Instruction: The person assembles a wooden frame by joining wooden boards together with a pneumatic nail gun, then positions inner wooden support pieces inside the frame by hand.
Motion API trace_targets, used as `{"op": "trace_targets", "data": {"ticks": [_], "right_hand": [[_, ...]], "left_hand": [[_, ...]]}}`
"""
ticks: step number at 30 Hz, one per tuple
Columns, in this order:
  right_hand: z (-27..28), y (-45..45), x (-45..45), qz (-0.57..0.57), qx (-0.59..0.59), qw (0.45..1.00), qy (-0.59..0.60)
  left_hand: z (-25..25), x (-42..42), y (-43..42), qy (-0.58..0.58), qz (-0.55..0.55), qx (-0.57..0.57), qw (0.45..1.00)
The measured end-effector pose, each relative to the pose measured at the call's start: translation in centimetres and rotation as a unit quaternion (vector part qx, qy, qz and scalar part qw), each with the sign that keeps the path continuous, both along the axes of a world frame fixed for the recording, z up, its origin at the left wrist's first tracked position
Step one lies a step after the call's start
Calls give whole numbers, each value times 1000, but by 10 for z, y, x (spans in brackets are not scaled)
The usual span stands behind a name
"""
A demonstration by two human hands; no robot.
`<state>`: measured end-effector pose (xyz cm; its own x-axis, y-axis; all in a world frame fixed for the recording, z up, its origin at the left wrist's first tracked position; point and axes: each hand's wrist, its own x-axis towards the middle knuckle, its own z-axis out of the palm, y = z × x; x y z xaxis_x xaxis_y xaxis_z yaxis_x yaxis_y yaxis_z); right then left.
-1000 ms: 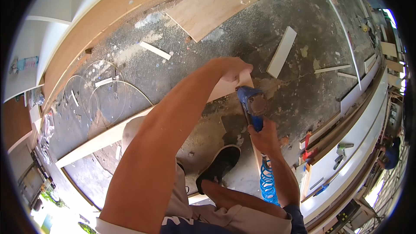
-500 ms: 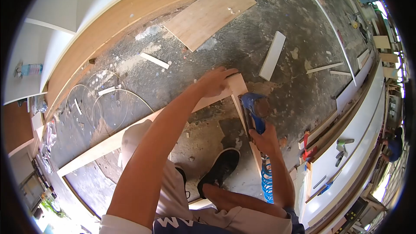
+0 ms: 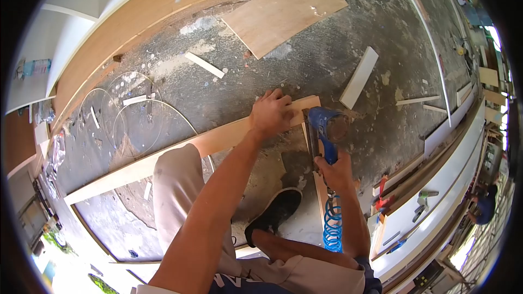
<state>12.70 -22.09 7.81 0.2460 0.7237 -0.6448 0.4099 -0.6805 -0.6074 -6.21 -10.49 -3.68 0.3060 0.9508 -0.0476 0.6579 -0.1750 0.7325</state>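
A pale wooden frame of narrow boards stands on edge on the floor around my legs. My left hand [image 3: 272, 113] grips its long board [image 3: 220, 135] near the right end, fingers bent over the far edge. In my right hand [image 3: 335, 170] is a blue nail gun [image 3: 325, 122], held by its handle. The gun's head lies right by the corner where the long board meets the side board [image 3: 320, 188]; whether its nose touches is hidden. A coiled blue air hose [image 3: 333, 226] runs from the gun's handle toward me. My knee is against or close to the long board.
On the stained concrete floor lie a plywood panel [image 3: 286, 13], a white strip [image 3: 359, 78], a smaller offcut [image 3: 204, 65] and thin wire hoops [image 3: 136, 111]. White panels [image 3: 419, 207] with tools on them line the right. A person [image 3: 484, 205] is at the far right.
My left hand has shifted leftward along the board, away from its end, and its fingers have curled more. The nail gun has come nearer the corner. The view has turned slightly.
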Motion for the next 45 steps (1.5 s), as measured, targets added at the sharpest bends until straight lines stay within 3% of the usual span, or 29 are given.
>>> {"op": "trace_targets", "data": {"ticks": [4,19,40,45], "right_hand": [[-12,4,3,21,59,998,-16],[3,19,-12,-12,13,1000,11],[-14,11,-1,48,18,998,-34],[2,1,-4,-1,1,1000,-17]], "left_hand": [[6,2,0,3,6,-25,1000],[10,-1,1,1,-1,-44,999],[14,-1,2,9,-11,-44,999],[13,-2,2,4,-11,-36,999]]}}
